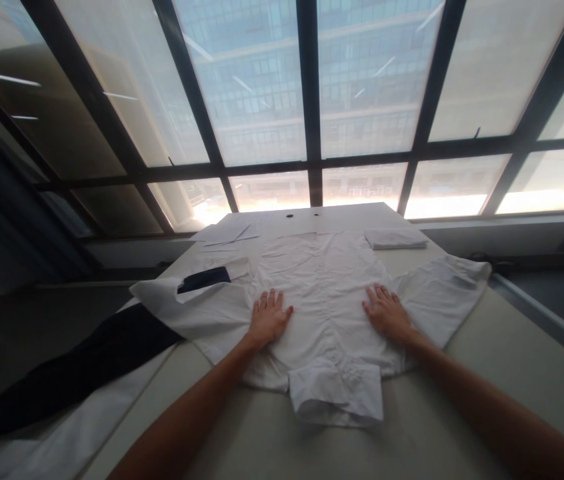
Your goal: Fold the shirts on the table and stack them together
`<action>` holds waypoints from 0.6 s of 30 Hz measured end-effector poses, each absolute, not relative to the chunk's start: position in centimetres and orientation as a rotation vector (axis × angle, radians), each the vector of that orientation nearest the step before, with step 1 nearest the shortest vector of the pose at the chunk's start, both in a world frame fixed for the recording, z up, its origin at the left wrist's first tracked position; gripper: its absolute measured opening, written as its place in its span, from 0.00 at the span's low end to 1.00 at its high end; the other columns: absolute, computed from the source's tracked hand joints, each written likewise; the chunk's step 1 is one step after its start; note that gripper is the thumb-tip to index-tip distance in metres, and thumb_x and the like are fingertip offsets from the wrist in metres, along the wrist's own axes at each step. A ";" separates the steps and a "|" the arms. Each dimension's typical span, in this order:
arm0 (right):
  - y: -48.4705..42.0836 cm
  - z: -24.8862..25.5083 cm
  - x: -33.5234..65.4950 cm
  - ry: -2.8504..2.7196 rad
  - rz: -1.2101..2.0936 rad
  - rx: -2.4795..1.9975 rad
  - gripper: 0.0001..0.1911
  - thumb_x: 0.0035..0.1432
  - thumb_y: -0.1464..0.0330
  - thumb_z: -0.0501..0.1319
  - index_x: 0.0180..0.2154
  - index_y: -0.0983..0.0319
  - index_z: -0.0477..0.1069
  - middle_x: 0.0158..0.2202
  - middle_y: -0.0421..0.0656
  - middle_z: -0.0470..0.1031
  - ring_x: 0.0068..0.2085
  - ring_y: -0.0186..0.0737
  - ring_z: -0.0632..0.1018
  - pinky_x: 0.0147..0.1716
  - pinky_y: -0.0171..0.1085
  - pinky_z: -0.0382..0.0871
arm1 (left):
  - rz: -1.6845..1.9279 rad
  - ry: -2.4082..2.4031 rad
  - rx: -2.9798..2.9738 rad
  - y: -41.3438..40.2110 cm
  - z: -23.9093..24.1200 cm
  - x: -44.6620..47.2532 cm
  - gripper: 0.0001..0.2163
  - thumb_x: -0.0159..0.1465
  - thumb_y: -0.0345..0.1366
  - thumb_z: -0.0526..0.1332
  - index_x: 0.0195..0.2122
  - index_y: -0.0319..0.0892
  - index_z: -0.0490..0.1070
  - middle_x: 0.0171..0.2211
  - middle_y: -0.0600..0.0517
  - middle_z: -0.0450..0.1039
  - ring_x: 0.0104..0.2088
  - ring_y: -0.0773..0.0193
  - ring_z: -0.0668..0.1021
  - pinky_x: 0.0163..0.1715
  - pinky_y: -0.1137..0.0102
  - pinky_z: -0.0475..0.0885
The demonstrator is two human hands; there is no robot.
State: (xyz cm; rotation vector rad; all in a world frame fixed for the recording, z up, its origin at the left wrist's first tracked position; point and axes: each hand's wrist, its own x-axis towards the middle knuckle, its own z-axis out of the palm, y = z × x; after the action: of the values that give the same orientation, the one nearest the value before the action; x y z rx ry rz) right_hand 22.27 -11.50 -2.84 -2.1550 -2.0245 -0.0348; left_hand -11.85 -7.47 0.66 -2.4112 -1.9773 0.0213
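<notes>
A white shirt [327, 287] lies spread on the table with its collar [337, 393] toward me and its sleeves out to both sides. A gathered line runs down its middle. My left hand [269, 316] rests flat on the left part of the shirt, fingers spread and pointing away from me. On the right part my right hand [386, 312] lies flat too, its fingers apart and angled inward. Neither hand grips the cloth. The left sleeve [202, 310] lies partly near dark cloth; the right sleeve [442, 287] stretches toward the table's right edge.
A folded white cloth [396, 239] lies at the back right of the table [497, 380]. Papers [227, 231] sit at the back left. A dark blue item [205, 279] lies by the left sleeve, and dark cloth [97, 360] hangs off the left side. Windows stand behind.
</notes>
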 end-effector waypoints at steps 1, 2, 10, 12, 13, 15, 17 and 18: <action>-11.5 -2.7 22.2 -2.016 -0.039 -2.149 0.31 0.70 0.60 0.46 0.68 0.68 0.56 0.70 0.58 0.54 0.70 0.54 0.55 0.66 0.53 0.46 | 0.000 -1.954 -2.407 -7.6 0.7 -11.6 0.32 0.74 0.52 0.41 0.72 0.36 0.51 0.72 0.38 0.45 0.71 0.40 0.50 0.66 0.45 0.49; -11.5 -2.6 22.0 -2.007 -0.047 -2.138 0.30 0.69 0.62 0.47 0.67 0.69 0.58 0.69 0.59 0.56 0.70 0.54 0.56 0.66 0.53 0.47 | -0.028 -1.904 -2.428 -7.8 0.8 -11.4 0.31 0.74 0.51 0.42 0.71 0.37 0.52 0.72 0.39 0.46 0.71 0.40 0.50 0.66 0.44 0.49; -12.2 -1.2 18.5 -2.182 0.128 -1.807 0.28 0.71 0.62 0.44 0.67 0.64 0.59 0.71 0.52 0.54 0.71 0.46 0.54 0.67 0.46 0.46 | -0.117 -1.516 -2.814 -9.1 0.2 -9.0 0.26 0.74 0.52 0.42 0.71 0.52 0.52 0.73 0.50 0.45 0.72 0.49 0.49 0.67 0.43 0.46; -12.4 -1.1 18.1 -2.234 0.161 -1.799 0.30 0.71 0.59 0.45 0.68 0.64 0.58 0.72 0.52 0.51 0.72 0.48 0.51 0.67 0.49 0.44 | -0.135 -1.526 -2.817 -9.0 0.0 -8.9 0.26 0.74 0.52 0.42 0.71 0.52 0.51 0.73 0.51 0.44 0.72 0.50 0.49 0.67 0.44 0.45; -12.5 -1.1 18.0 -2.232 0.165 -1.821 0.30 0.71 0.58 0.45 0.68 0.64 0.57 0.72 0.52 0.50 0.72 0.49 0.51 0.68 0.49 0.43 | -0.140 -1.532 -2.820 -8.8 -0.1 -9.0 0.27 0.74 0.52 0.42 0.71 0.52 0.51 0.73 0.51 0.44 0.72 0.50 0.48 0.67 0.44 0.45; -12.5 -1.1 18.1 -2.213 0.165 -1.869 0.30 0.71 0.58 0.45 0.69 0.65 0.56 0.72 0.52 0.49 0.72 0.49 0.51 0.68 0.49 0.42 | -0.130 -1.559 -2.839 -8.2 0.0 -9.3 0.27 0.74 0.52 0.41 0.71 0.52 0.51 0.73 0.52 0.44 0.72 0.50 0.48 0.67 0.45 0.45; -12.6 -1.2 18.3 -2.206 0.171 -1.894 0.30 0.71 0.59 0.45 0.69 0.64 0.55 0.72 0.52 0.49 0.72 0.49 0.51 0.68 0.49 0.42 | -0.109 -1.625 -2.851 -7.2 0.2 -10.0 0.26 0.75 0.51 0.40 0.72 0.51 0.51 0.73 0.52 0.45 0.72 0.51 0.48 0.67 0.47 0.47; -12.6 -1.1 18.3 -2.203 0.174 -1.902 0.30 0.71 0.59 0.45 0.69 0.64 0.55 0.72 0.51 0.49 0.72 0.49 0.50 0.68 0.49 0.42 | -0.101 -1.676 -2.833 -6.6 0.3 -10.4 0.26 0.75 0.50 0.39 0.72 0.50 0.51 0.72 0.51 0.46 0.72 0.51 0.49 0.67 0.48 0.48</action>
State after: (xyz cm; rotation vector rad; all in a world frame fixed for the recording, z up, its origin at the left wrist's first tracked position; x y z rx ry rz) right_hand 18.34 -12.56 -1.15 -1.9018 -2.2032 0.1737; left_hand -10.36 -6.60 0.34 -2.8330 -1.6765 -0.1011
